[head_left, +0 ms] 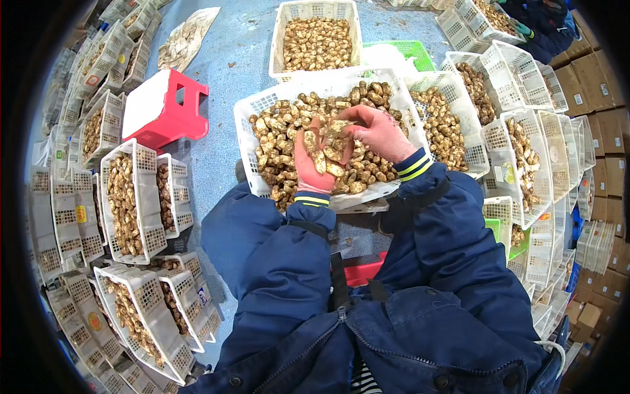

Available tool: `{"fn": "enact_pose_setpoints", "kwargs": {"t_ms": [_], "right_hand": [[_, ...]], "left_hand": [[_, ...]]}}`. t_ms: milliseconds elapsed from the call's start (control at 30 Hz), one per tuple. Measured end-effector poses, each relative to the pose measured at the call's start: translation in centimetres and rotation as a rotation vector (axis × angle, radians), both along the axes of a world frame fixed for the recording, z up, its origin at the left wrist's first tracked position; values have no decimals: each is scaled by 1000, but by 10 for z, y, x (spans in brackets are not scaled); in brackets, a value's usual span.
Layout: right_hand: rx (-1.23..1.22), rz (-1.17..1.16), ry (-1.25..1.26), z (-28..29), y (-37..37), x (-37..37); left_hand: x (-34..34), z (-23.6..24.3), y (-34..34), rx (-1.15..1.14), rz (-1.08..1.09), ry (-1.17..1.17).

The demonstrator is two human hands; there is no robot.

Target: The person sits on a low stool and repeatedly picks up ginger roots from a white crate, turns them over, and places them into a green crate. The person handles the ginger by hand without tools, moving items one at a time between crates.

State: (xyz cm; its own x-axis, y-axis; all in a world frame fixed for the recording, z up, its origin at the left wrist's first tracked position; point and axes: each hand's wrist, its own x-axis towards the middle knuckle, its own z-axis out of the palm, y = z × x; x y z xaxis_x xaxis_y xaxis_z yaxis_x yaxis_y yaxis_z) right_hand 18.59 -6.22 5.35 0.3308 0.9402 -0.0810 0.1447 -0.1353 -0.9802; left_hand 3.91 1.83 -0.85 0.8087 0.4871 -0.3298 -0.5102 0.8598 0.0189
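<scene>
Mushrooms (326, 152) fill our cupped left hand (314, 164) while our right hand (378, 133) pinches one; the white basket (262, 105) below remains heaped, so we judge much unsorted.

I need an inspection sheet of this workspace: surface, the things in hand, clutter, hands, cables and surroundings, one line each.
Surface: blue floor, some bare patches.
Things in hand: brown mushrooms over a full white basket.
Clutter: red stool; flat sack; green basket.
Hands: left hand cupped, palm up, holding mushrooms; right hand picking at them with a fingertip grip.
Cables: nothing seen.
Surroundings: many white baskets of mushrooms all around; cardboard boxes at right; another person's sleeve at top right.
</scene>
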Motion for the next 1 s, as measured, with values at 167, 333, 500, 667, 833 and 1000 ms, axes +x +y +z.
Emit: {"fn": "enact_pose_setpoints", "kwargs": {"t_ms": [167,333,500,667,833,1000], "right_hand": [[196,-91,813,10,0,-3],[258,-54,992,8,0,-5],[257,-88,948,14,-3,-3],[232,-113,906,9,-7,5],[596,-471,1120,-8,-38,73],[420,-1107,1052,-19,-68,107]], "left_hand": [[-3,-13,6,10,64,-44],[-2,-25,3,-8,90,-44],[-2,-27,3,26,17,-101],[-3,-25,3,60,-18,-42],[-2,-23,4,30,88,-94],[3,-21,2,5,152,-138]]}}
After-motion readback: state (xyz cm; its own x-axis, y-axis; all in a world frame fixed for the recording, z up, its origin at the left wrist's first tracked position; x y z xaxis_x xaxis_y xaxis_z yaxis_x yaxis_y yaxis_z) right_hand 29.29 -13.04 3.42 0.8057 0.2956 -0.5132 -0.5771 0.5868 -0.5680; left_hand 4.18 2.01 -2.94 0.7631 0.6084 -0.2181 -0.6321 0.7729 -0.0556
